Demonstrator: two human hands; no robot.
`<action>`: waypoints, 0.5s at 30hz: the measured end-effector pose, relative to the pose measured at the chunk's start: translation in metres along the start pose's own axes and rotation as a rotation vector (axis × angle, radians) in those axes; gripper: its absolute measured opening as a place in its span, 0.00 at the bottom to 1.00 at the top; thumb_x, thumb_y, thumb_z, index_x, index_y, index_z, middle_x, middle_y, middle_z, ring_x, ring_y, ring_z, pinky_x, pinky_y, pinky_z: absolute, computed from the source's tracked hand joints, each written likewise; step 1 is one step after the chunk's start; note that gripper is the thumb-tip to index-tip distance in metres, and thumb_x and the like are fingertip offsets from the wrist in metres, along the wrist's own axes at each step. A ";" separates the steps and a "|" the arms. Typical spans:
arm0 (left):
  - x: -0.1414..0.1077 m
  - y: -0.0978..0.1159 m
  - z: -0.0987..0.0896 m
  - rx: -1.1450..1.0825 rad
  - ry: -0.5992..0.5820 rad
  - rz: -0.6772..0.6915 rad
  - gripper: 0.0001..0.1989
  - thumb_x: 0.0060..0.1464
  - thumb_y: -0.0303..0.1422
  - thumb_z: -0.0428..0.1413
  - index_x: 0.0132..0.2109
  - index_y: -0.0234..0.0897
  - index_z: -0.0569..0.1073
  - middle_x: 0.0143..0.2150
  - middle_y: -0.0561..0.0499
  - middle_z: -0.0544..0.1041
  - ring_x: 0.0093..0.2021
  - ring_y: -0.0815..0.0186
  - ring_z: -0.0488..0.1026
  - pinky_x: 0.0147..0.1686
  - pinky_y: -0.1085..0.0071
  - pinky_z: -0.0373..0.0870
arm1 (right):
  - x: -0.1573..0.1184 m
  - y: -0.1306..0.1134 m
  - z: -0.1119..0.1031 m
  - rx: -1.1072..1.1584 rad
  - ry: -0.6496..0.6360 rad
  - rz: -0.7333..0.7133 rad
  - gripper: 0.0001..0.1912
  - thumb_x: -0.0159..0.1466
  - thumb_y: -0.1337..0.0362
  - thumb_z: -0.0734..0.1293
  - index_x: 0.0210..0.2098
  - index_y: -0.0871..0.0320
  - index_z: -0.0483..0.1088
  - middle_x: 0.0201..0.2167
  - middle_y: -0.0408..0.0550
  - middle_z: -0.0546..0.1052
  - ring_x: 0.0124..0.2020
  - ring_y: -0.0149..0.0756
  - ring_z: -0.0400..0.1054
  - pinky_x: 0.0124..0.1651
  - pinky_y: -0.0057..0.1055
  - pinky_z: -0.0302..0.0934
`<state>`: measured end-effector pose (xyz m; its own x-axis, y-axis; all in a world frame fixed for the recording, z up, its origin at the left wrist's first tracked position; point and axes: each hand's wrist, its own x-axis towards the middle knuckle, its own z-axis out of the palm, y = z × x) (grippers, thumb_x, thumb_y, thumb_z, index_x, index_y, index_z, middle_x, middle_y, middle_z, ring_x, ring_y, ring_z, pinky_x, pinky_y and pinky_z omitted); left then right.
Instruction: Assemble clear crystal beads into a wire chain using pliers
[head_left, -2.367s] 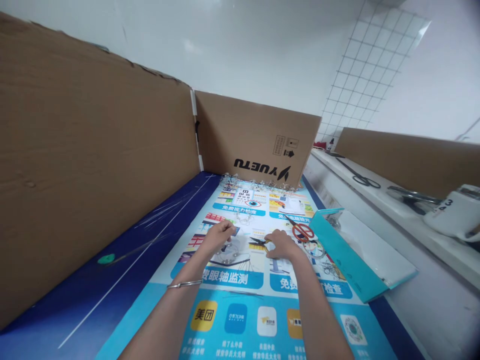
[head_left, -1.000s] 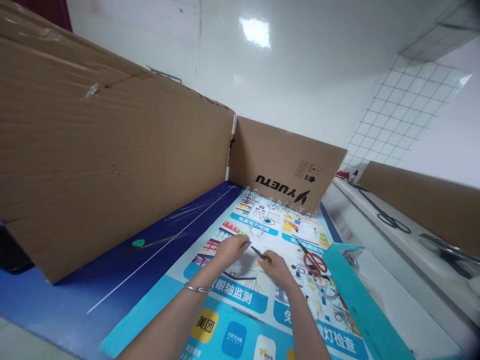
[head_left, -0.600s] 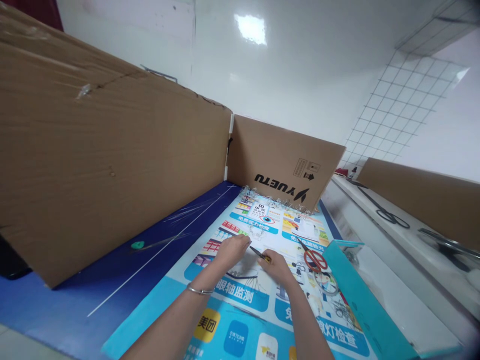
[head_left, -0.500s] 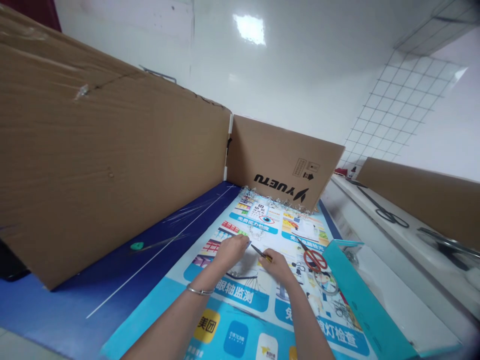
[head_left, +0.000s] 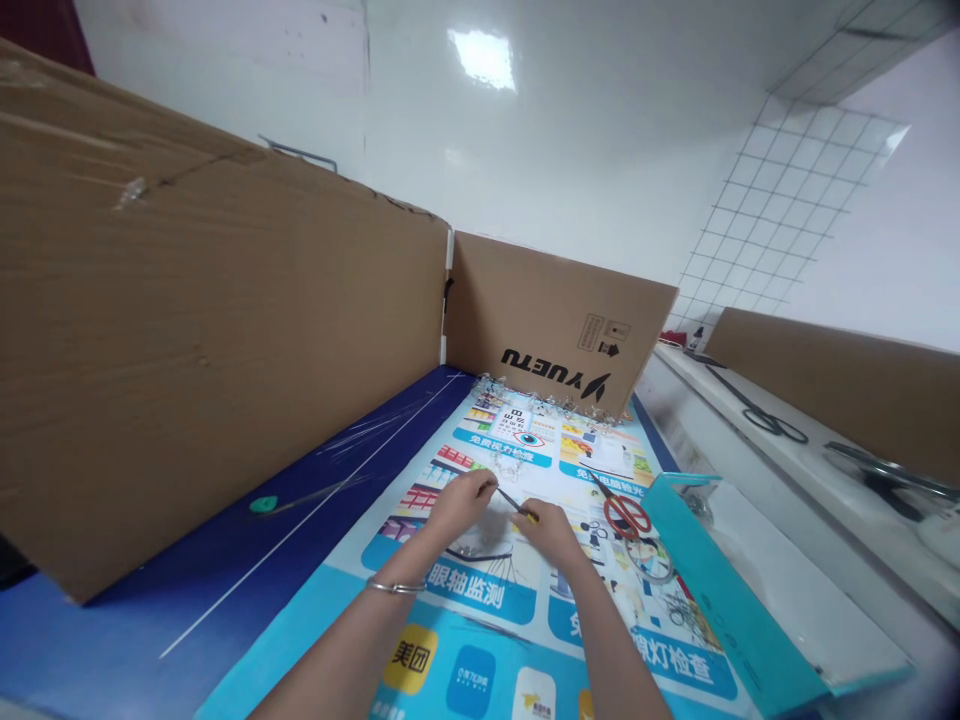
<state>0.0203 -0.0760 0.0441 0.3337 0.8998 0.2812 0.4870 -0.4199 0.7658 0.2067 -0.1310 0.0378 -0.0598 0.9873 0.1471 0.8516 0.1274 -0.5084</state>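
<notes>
Over the blue table [head_left: 217, 570], our right hand [head_left: 550, 530] clenches yellow-handled snips [head_left: 523, 511], left fingers [head_left: 487, 483] closed at their tips; red-handled scissors [head_left: 627, 517] lie right of them, untouched.

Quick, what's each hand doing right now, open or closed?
Left hand: closed in a pinch; anything held is too small to tell.
Right hand: closed, holding yellow-handled pliers.

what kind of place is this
Probably a makeshift workbench in an eyewear shop or workshop: an eye-test advertising banner covers the bench, cardboard panels wall it in, and red-handled scissors lie on it.
</notes>
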 end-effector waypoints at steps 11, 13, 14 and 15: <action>0.003 0.000 0.002 -0.433 -0.114 -0.109 0.15 0.50 0.41 0.47 0.38 0.33 0.68 0.33 0.47 0.75 0.25 0.70 0.71 0.20 0.78 0.60 | 0.002 0.004 0.003 0.047 0.102 0.039 0.16 0.59 0.52 0.57 0.28 0.56 0.68 0.24 0.42 0.71 0.27 0.32 0.63 0.29 0.25 0.50; 0.002 0.002 0.001 -0.460 -0.113 -0.117 0.15 0.51 0.41 0.47 0.37 0.32 0.67 0.33 0.47 0.75 0.25 0.71 0.70 0.19 0.78 0.60 | 0.002 0.003 0.004 0.053 0.107 0.038 0.16 0.59 0.52 0.57 0.27 0.56 0.67 0.23 0.42 0.71 0.27 0.32 0.62 0.29 0.25 0.50; 0.002 0.003 0.001 -0.467 -0.109 -0.119 0.15 0.51 0.41 0.46 0.36 0.32 0.67 0.32 0.47 0.75 0.24 0.71 0.70 0.20 0.78 0.60 | 0.002 0.003 0.005 0.055 0.108 0.036 0.15 0.59 0.52 0.57 0.27 0.56 0.67 0.23 0.41 0.71 0.26 0.31 0.62 0.29 0.25 0.51; 0.001 0.004 0.001 -0.468 -0.103 -0.121 0.15 0.51 0.40 0.46 0.35 0.32 0.67 0.32 0.47 0.75 0.24 0.72 0.70 0.20 0.79 0.60 | 0.002 0.003 0.005 0.058 0.108 0.033 0.15 0.59 0.52 0.57 0.27 0.55 0.67 0.23 0.41 0.71 0.26 0.31 0.62 0.29 0.25 0.51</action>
